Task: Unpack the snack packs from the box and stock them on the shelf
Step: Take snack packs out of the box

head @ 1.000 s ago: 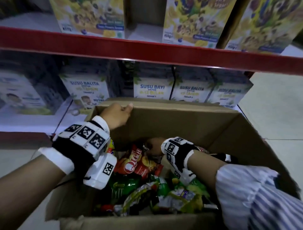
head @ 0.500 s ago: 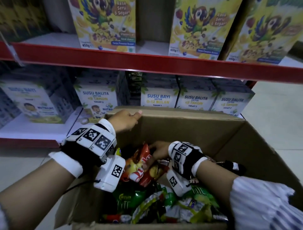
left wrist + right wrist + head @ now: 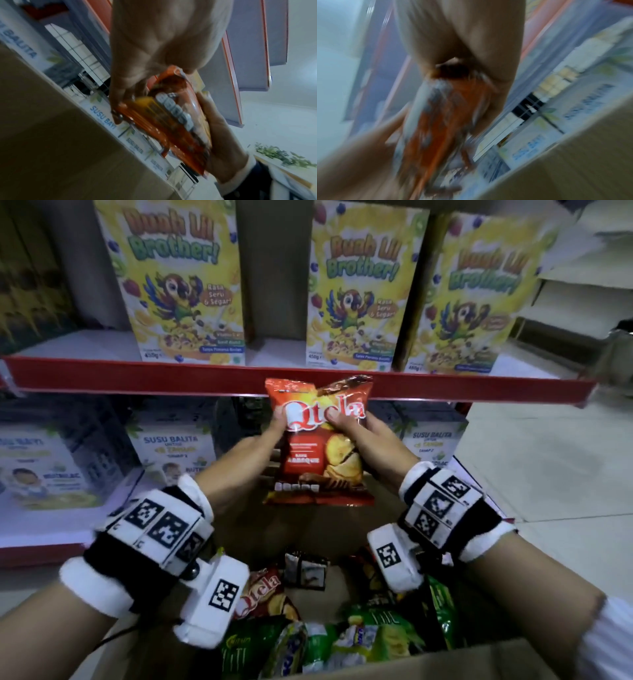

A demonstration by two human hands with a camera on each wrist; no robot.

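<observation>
A red Qtela snack pack (image 3: 318,446) hangs upright above the open cardboard box (image 3: 342,529), level with the red shelf edge (image 3: 137,376). My left hand (image 3: 270,426) grips its left side and my right hand (image 3: 349,426) grips its right side, thumbs on the front. The left wrist view shows the same pack (image 3: 173,121) held between both hands. In the right wrist view the pack (image 3: 440,121) is blurred. More snack packs (image 3: 342,642), another red Qtela pack (image 3: 263,594) and green ones, lie in the box.
Yellow cereal boxes (image 3: 185,285) stand on the upper shelf, with a gap between the left and middle ones. White milk cartons (image 3: 171,450) fill the lower shelf behind the box. Tiled floor (image 3: 548,457) lies to the right.
My right hand lifted the red pack out of the box. My left hand left the box's far edge and took the pack's left side. The view tilted up toward the shelf.
</observation>
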